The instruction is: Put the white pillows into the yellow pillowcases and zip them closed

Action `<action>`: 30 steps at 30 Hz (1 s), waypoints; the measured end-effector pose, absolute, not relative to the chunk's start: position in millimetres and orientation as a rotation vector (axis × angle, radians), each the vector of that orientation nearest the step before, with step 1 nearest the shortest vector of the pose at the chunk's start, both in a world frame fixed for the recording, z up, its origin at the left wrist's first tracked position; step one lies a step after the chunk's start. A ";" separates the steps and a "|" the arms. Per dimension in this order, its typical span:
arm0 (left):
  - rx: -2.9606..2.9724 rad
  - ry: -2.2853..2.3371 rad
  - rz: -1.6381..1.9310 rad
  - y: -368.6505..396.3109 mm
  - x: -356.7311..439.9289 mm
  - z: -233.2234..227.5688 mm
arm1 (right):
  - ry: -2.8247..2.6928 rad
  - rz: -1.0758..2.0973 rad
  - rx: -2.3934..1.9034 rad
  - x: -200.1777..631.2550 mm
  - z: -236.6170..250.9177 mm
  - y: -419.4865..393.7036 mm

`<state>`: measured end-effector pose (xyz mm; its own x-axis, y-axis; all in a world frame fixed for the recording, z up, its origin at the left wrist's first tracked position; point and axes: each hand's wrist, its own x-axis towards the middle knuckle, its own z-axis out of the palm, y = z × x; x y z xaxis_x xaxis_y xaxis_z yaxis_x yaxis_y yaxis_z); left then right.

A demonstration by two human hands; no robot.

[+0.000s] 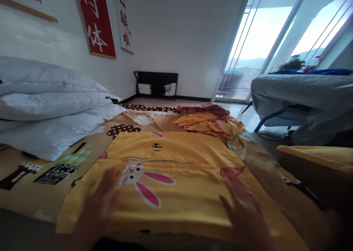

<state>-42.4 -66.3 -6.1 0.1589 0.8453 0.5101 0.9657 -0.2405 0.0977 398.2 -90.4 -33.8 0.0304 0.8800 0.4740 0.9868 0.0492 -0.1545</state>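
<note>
A yellow pillowcase (187, 196) lies spread flat on the bed in front of me, printed with a white rabbit with pink ears. Across its upper part runs a zipper (162, 160). Over the left side of the cloth, beside the rabbit's face, is my left hand (103, 196), blurred, its fingers stretched forward. My right hand (242, 203) is at the right side near a pink printed patch, thumb apart from the fingers. Neither hand grips anything visible. Whether the palms touch the cloth I cannot tell.
White pillows (55, 96) are stacked at the left on the patterned bedsheet (154, 120). Beyond the pillowcase sits a crumpled yellow cloth pile (209, 124). A black shelf (157, 83) stands by the far wall; a covered table (300, 87) is at the right near the glass door.
</note>
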 end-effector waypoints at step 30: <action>-2.529 -1.581 -0.632 -39.3 74.6 -43.2 | -2.254 -0.577 -1.422 243.7 -68.4 -112.9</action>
